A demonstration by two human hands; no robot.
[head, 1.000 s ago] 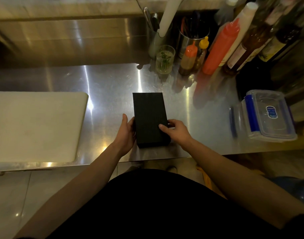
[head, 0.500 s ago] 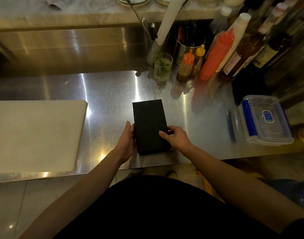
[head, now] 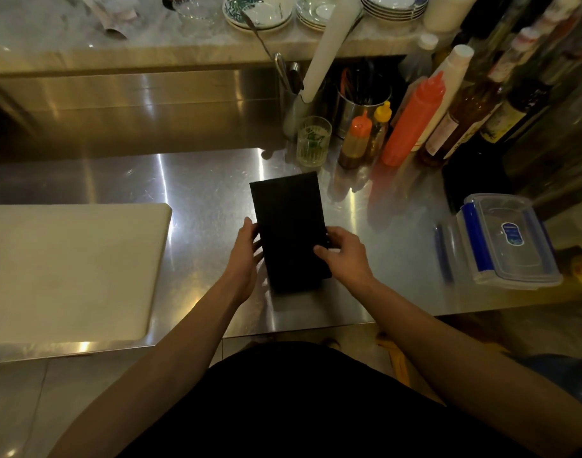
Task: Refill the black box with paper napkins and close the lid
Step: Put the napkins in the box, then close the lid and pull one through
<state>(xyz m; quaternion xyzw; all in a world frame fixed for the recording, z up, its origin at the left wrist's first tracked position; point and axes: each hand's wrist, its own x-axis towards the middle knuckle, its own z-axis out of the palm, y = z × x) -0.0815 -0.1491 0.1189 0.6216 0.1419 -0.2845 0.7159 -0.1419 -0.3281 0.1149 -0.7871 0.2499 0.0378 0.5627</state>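
Observation:
A flat rectangular black box [head: 288, 223] lies lengthwise on the steel counter [head: 203, 193], its lid down. My left hand [head: 246, 259] grips its left long edge near the front end. On the opposite edge sits my right hand [head: 344, 256], thumb lying on the lid. The box looks slightly tilted, its far end a little raised. No paper napkins are in sight.
A white cutting board [head: 68, 272] covers the counter's left part. A clear plastic container with blue clips [head: 507, 242] sits at the right. Behind the box stand a glass [head: 313, 141], sauce bottles [head: 412, 120] and utensil holders [head: 362, 104]. Plates [head: 260, 11] rest on the upper shelf.
Both hands have shifted their hold on the box's long sides, and the box has tilted slightly. The camera view has tipped upward, showing the upper shelf.

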